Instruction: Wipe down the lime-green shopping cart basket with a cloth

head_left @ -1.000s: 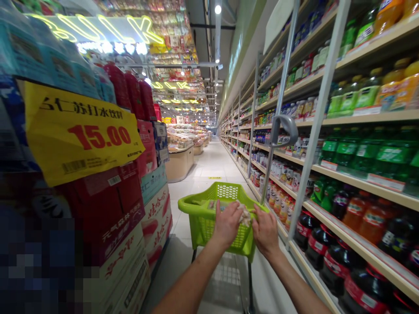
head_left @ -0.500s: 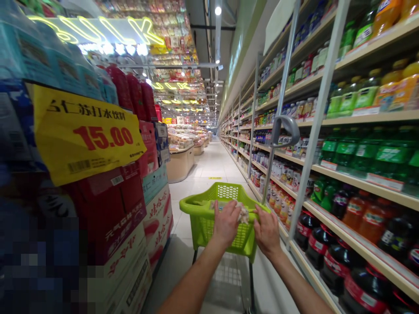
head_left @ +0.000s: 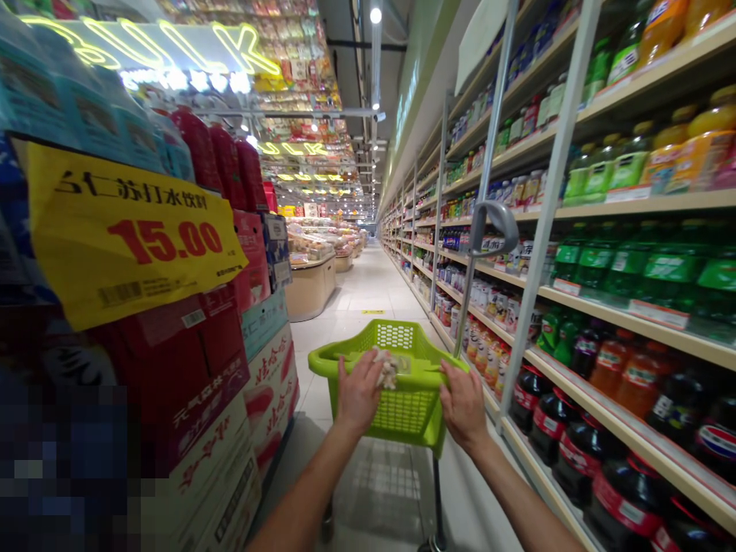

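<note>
A lime-green plastic shopping cart basket (head_left: 396, 414) stands in front of me in a supermarket aisle. My left hand (head_left: 357, 392) is closed over the basket's near rim and pinches a small crumpled pale wad (head_left: 386, 369) between its fingers. My right hand (head_left: 461, 405) grips the rim further right. The cart's grey handle (head_left: 495, 218) rises on a slanted pole on the right side. A flat pale packet lies inside the basket, mostly hidden.
Stacked red and white drink cartons (head_left: 230, 368) with a yellow 15.00 price sign (head_left: 129, 234) crowd the left. Shelves of bottled drinks (head_left: 621, 337) line the right. The tiled aisle floor (head_left: 368, 295) runs ahead toward low display counters (head_left: 310, 284).
My hands have drawn apart along the rim. The left hand slid left, taking the crumpled wad with it. The view has shifted slightly forward and down.
</note>
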A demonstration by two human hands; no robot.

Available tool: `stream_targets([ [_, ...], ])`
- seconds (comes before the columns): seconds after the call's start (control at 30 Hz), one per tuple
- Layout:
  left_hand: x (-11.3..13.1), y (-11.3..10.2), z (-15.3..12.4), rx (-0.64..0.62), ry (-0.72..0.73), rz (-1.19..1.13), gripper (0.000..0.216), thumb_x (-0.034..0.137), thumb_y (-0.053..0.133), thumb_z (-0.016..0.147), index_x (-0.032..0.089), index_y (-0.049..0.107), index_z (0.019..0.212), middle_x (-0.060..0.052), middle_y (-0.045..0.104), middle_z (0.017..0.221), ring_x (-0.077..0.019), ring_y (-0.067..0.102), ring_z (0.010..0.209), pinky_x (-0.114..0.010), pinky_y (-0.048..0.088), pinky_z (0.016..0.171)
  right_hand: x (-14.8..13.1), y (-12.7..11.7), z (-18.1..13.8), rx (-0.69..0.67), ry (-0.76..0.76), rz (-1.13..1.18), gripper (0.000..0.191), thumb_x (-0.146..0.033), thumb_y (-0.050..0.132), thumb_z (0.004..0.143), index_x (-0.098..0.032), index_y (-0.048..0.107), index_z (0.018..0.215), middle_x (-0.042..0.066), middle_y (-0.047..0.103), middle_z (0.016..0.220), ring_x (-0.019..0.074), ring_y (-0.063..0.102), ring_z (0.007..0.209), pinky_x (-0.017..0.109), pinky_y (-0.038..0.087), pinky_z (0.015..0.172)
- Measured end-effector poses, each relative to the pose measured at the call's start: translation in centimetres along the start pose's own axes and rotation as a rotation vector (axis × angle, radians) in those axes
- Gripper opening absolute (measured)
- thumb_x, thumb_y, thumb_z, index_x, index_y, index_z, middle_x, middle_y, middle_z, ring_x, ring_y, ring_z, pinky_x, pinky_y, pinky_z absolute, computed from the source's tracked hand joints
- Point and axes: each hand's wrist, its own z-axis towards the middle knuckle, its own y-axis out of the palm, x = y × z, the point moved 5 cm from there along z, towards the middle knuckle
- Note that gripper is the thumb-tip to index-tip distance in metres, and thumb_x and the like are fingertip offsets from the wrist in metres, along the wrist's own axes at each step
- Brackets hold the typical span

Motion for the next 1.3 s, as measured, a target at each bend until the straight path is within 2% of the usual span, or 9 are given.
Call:
stream_targets([
  [0.13, -3.3, -1.4, -0.8, 0.06, -0.179, 0.09, 0.029, 0.015, 0.043, 0.079, 0.02, 0.056, 0.104, -0.009, 0.057, 0.119, -0.0234, 0.052, 0.109, -0.055, 0.016, 0.103, -0.2, 0.2, -0.1, 0.028, 0.043, 0.009, 0.047, -0.021, 0.034, 0.083, -0.019, 0.032, 0.13, 0.007, 0.059, 0.1, 0.0214, 0.05, 0.098, 0.045, 0.025, 0.096],
  [0.3, 2.9, 0.5, 0.0, -0.037, 0.095, -0.041, 0.029, 0.019, 0.046, 0.08, 0.024, 0.054, 0.107, -0.007, 0.054, 0.123, -0.0206, 0.049, 0.112, -0.053, 0.014, 0.104, -0.1, 0.2, -0.1, 0.047, 0.023, -0.01, 0.044, -0.021, 0.034, 0.084, -0.017, 0.035, 0.128, 0.008, 0.059, 0.1, 0.0212, 0.05, 0.098, 0.045, 0.024, 0.096],
  [0.37, 3.3, 0.7, 0.2, -0.039, 0.128, -0.061, 0.029, 0.019, 0.047, 0.08, 0.025, 0.053, 0.107, -0.006, 0.054, 0.123, -0.0205, 0.049, 0.112, -0.054, 0.013, 0.104, 0.1, 0.0, -0.1, 0.039, 0.002, -0.011, 0.043, -0.021, 0.034, 0.084, -0.018, 0.035, 0.127, 0.008, 0.059, 0.101, 0.0207, 0.05, 0.098, 0.043, 0.025, 0.096],
  [0.57, -3.3, -0.9, -1.1, 0.12, -0.213, 0.07, 0.028, 0.014, 0.043, 0.079, 0.02, 0.053, 0.105, -0.012, 0.056, 0.119, -0.0235, 0.051, 0.109, -0.057, 0.015, 0.101, -0.2, -0.1, -0.1, 0.025, 0.023, -0.002, 0.045, -0.021, 0.034, 0.083, -0.019, 0.034, 0.128, 0.008, 0.059, 0.102, 0.0215, 0.05, 0.1, 0.045, 0.024, 0.096],
  [0.77, 1.7, 0.8, -0.8, -0.02, 0.078, -0.027, 0.033, 0.017, 0.046, 0.079, 0.025, 0.051, 0.111, -0.008, 0.05, 0.127, -0.0221, 0.046, 0.115, -0.055, 0.013, 0.103, -0.4, 0.2, -0.2, 0.043, 0.011, -0.011, 0.045, -0.022, 0.034, 0.084, -0.019, 0.033, 0.129, 0.008, 0.058, 0.104, 0.0222, 0.05, 0.101, 0.046, 0.025, 0.096],
  [0.97, -6.1, -2.1, -1.7, 0.12, -0.223, 0.131, 0.028, 0.017, 0.042, 0.08, 0.021, 0.055, 0.104, -0.01, 0.055, 0.12, -0.0246, 0.052, 0.107, -0.055, 0.013, 0.103, 0.2, -0.2, -0.3, 0.024, 0.014, 0.001, 0.045, -0.022, 0.034, 0.084, -0.019, 0.035, 0.129, 0.008, 0.058, 0.105, 0.0221, 0.05, 0.102, 0.046, 0.026, 0.096],
  [1.03, -6.8, -2.3, -1.8, 0.134, -0.251, 0.146, 0.027, 0.017, 0.042, 0.08, 0.02, 0.055, 0.103, -0.012, 0.055, 0.12, -0.0241, 0.053, 0.107, -0.055, 0.014, 0.103, 0.1, -0.1, -0.3, 0.045, 0.027, -0.006, 0.044, -0.022, 0.033, 0.084, -0.018, 0.036, 0.128, 0.009, 0.058, 0.104, 0.0224, 0.05, 0.101, 0.047, 0.026, 0.096],
  [1.2, -0.6, -0.1, -1.0, 0.02, 0.003, 0.032, 0.033, 0.012, 0.044, 0.077, 0.023, 0.053, 0.107, -0.008, 0.052, 0.125, -0.0218, 0.048, 0.113, -0.054, 0.012, 0.104, -0.2, 0.0, -0.3, 0.056, 0.017, -0.009, 0.043, -0.023, 0.033, 0.084, -0.018, 0.037, 0.127, 0.009, 0.058, 0.103, 0.0226, 0.05, 0.101, 0.047, 0.026, 0.096],
  [1.3, -0.4, 0.0, -0.9, 0.008, 0.03, 0.021, 0.033, 0.013, 0.044, 0.077, 0.024, 0.054, 0.107, -0.007, 0.053, 0.124, -0.0223, 0.049, 0.113, -0.055, 0.01, 0.104, 0.0, -0.1, -0.3, 0.031, 0.002, -0.001, 0.044, -0.022, 0.034, 0.084, -0.019, 0.036, 0.128, 0.009, 0.058, 0.104, 0.0222, 0.05, 0.101, 0.046, 0.026, 0.096],
])
